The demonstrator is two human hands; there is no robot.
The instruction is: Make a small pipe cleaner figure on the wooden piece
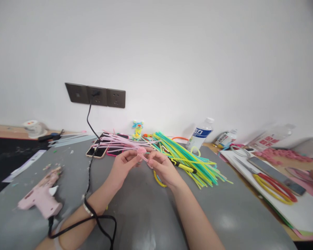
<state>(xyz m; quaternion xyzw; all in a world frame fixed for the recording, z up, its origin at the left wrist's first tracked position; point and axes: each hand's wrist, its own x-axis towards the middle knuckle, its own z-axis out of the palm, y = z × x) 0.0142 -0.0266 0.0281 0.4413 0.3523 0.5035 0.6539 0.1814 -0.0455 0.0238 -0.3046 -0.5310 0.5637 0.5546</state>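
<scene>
Between my two hands, above the grey mat, is a small pink piece of twisted pipe cleaner (141, 151). My left hand (125, 161) pinches its left side between thumb and fingertips. My right hand (160, 166) grips a pink strand running off the piece's lower right. Just behind the hands lie a spread of pink pipe cleaners (114, 141) and, to the right, a large bundle of green and yellow pipe cleaners (190, 158). A yellow-and-black utility knife (184, 166) rests on that bundle, close to my right hand.
A pink glue gun (43, 198) lies at left, its black cord (89, 173) crossing my left forearm up to the wall socket (96, 95). A small figure (137, 130) and a water bottle (200, 133) stand at the back. Scissors (272, 185) lie right, beside a phone (276, 175).
</scene>
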